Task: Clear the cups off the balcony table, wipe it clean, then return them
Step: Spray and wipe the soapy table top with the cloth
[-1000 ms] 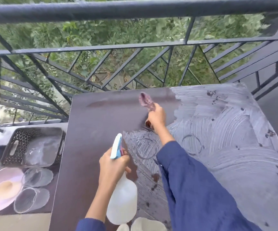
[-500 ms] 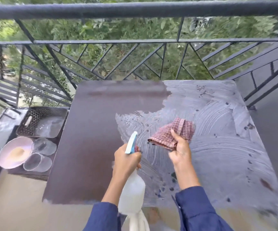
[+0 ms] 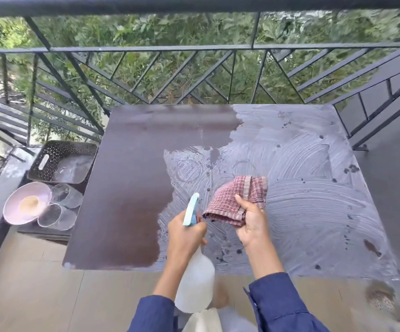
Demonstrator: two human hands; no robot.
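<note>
**Balcony surface partly wiped, cups set aside**

Head view. The surface [image 3: 122, 212] stands against the railing [image 3: 194, 47]. Its left part shows dark and free of film. Its middle and right parts carry a whitish film [image 3: 314, 200] drawn into curved smears, with scattered dark specks and two faint ring marks [image 3: 189, 170] near the centre.

Over the near-centre of the surface, the left hand [image 3: 185, 230] is wrapped round the neck of a white spray bottle [image 3: 195, 281]. The bottle's blue head points toward the far edge of the surface and its body hangs past the near edge. Just to the right, the right hand [image 3: 251, 224] grips a folded pink checked cloth [image 3: 237, 197] over the filmed area. Whether the cloth touches the surface cannot be told.

The cups are off the surface. A clear cup [image 3: 66, 195] and a second clear cup [image 3: 56, 216] lie on a lower dark stand [image 3: 43, 232] just left of it, beside a pink bowl [image 3: 26, 203]. A dark perforated basket [image 3: 62, 161] sits on the railing side of them.

Progress, as judged from this view: clearing appears complete. Wiping is under way, and less than half of the surface looks clean. The middle, the right part and the near right corner remain to be wiped. Returning the cups to the surface has not yet begun.
</note>
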